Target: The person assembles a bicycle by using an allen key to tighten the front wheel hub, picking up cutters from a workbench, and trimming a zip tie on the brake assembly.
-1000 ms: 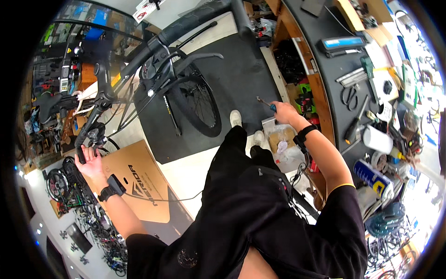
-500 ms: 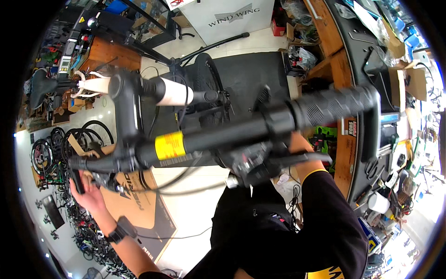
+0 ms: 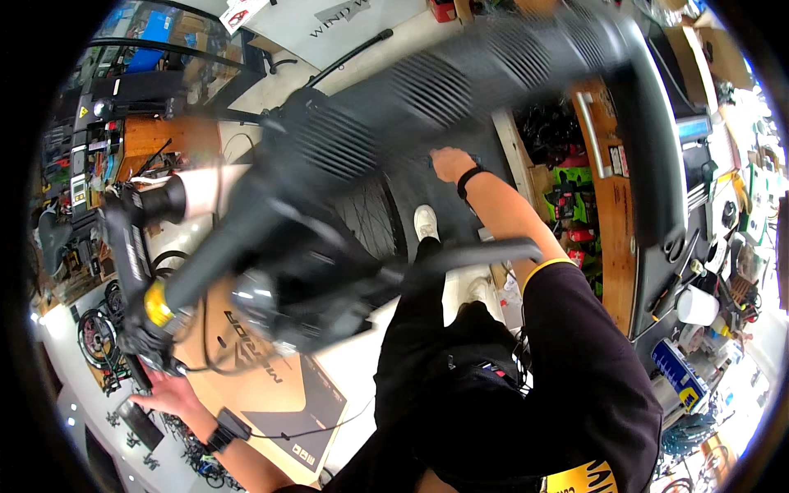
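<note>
A black bicycle handlebar [image 3: 205,255] fills the near view, blurred by motion, with a ribbed right grip [image 3: 427,86] and a black brake lever [image 3: 485,253]. My left hand [image 3: 171,396] is at the bar's left end, palm up and thumb out to the side. Its other fingers curl at the left grip [image 3: 136,371] and are partly hidden. Farther down and ahead, my right hand [image 3: 450,164] is closed round a dark part that looks like the bike's pedal, mostly covered by the fingers. The spoked wheel [image 3: 370,218] is left of that hand.
A flat cardboard box [image 3: 288,403] lies on the floor at the left. To the right stands a wooden drawer cabinet [image 3: 608,287], its top crowded with tools, including scissors [image 3: 675,246]. My shoe [image 3: 425,222] is beside the wheel. Several bicycles line the far left.
The view has shifted, and the handlebar has swung, its right end moving up and its left end down. My right hand, hidden behind the bar before, now shows lower by the wheel. The left hand stays at the left grip.
</note>
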### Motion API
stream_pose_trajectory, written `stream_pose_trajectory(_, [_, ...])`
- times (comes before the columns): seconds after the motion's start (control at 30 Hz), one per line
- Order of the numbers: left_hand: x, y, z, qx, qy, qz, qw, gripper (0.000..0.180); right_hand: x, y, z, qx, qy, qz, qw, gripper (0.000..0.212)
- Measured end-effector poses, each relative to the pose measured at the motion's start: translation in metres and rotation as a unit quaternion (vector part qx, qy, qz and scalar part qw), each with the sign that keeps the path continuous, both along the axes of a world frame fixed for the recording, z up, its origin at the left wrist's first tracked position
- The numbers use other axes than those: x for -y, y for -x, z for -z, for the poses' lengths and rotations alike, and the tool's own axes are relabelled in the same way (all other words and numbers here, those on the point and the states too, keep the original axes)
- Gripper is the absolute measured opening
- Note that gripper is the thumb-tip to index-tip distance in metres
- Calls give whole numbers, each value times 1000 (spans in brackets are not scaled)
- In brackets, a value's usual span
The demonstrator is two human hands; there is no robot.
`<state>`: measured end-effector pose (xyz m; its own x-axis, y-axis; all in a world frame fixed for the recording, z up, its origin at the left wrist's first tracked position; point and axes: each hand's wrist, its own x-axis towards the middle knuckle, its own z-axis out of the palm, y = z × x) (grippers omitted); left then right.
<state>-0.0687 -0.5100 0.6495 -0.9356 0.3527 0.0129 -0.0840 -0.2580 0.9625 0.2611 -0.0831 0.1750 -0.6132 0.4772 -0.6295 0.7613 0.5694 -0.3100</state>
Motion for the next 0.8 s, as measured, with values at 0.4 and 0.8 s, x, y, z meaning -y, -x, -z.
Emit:
stream_pose_trajectory(0.4, [51,-173,230,-88,667,410,615,21,36,-119,-34,-169,-29,69,983,24])
stream_pose_trajectory(0.8, [-101,-266,392,-2,665,716,214,60,56,-133,56,-170,1,113,979,53])
